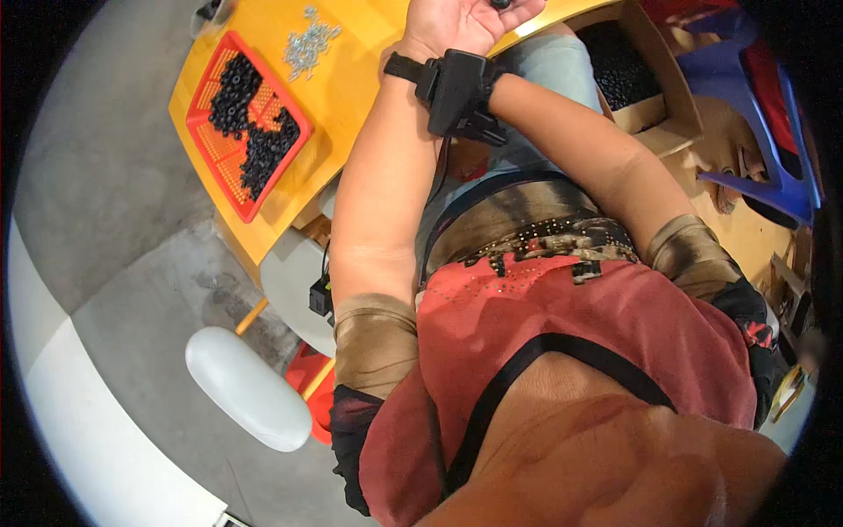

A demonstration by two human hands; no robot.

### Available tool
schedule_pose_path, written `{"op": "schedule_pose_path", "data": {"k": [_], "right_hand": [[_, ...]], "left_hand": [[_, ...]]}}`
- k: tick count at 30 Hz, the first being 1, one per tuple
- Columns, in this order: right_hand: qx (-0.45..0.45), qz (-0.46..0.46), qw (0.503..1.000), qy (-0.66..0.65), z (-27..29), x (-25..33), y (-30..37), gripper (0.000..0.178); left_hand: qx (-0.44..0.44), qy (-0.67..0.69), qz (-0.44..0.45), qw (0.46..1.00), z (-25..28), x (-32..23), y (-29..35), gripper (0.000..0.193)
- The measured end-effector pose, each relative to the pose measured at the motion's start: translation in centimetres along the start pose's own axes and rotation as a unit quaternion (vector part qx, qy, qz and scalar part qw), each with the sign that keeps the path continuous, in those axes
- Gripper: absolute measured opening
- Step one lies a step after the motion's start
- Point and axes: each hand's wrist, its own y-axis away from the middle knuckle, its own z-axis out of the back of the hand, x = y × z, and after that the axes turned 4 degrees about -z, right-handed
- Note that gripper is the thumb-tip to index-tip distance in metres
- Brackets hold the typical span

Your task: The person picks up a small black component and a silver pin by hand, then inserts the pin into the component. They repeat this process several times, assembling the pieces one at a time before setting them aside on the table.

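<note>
Far L: grey floor [123, 228], w/ a white strip [105, 430] curving along lower L. Next, red slotted tray [230, 167] on L end of the yellow bench [332, 97]; holds lots of sm. black pcs [234, 92] in 2 heaps, one upper, one lower, nearly meeting, bare slots showing beside them. Below bench, pale grey oval seat pad [248, 389] near a yellow bar [252, 316]. Just R of tray's upper end, loose pile of silvery screws [310, 44] straight on bench top.

Mid: L hand [457, 28] at top edge, palm partly up, fingers pointing R & cut off by the frame. Single black pc [500, 3] at those fingers, also part-cropped; can't tell if they grip it or it just sits there. Black device [461, 92] w/ strap by the L wrist, R forearm [580, 140] running up to it. R hand hidden, so can't tell its fingers' state.

Then lt. blue jeans [558, 70] under the arms, open cardboard box [672, 132] w/ more sm. black stuff [619, 75] inside, & far R a blue plastic chair [729, 88].
</note>
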Motion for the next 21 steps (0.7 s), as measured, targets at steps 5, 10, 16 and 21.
{"op": "schedule_pose_path", "data": {"k": [5, 10, 16, 21], "right_hand": [[0.025, 0.040, 0.999, 0.007, 2.3, -0.5, 0.2, 0.019], [0.073, 0.106, 0.992, 0.000, 3.2, 0.4, -0.6, 0.017], [0.145, 0.034, 0.989, 0.000, 5.0, 6.0, -2.2, 0.015], [0.124, 0.058, 0.991, -0.001, 6.4, 6.9, -1.9, 0.014]], "left_hand": [[0.008, 0.002, 0.020, 1.000, -0.9, 0.2, -3.1, 0.083], [-0.042, -0.009, 0.037, 0.998, -1.5, 3.2, -7.9, 0.090], [-0.057, 0.018, 0.043, 0.997, -1.3, 2.4, -7.4, 0.100], [-0.072, 0.024, 0.053, 0.996, -1.9, 2.4, -7.8, 0.085]]}}
